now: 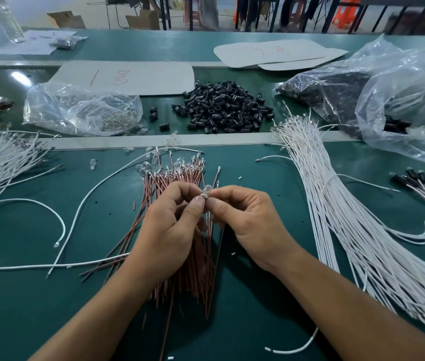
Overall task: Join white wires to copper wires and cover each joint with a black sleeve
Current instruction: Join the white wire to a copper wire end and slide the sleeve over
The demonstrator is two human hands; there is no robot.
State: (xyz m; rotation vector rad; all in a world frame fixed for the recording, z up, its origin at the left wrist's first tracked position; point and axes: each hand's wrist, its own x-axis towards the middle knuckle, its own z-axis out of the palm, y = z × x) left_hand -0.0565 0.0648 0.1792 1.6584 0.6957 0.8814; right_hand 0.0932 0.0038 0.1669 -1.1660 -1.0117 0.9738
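My left hand (172, 225) and my right hand (245, 220) meet above a bundle of copper-coloured wires (180, 178) lying on the green table. Both pinch a small metal terminal with a clear bulb (205, 194) between thumbs and forefingers. A copper wire hangs down from the pinch, and a white wire (294, 346) trails out under my right forearm. A large bundle of white wires (349, 225) lies to the right. A heap of black sleeves (225, 108) sits on the far side of a grey strip.
A clear bag of small bulbs (83, 108) lies at the back left, a big bag of black sleeves (377, 95) at the back right. More white wires (0, 155) fan out at the left. Finished sleeved wires (419, 183) lie at the far right. Loose white wires (89, 201) curve across the table.
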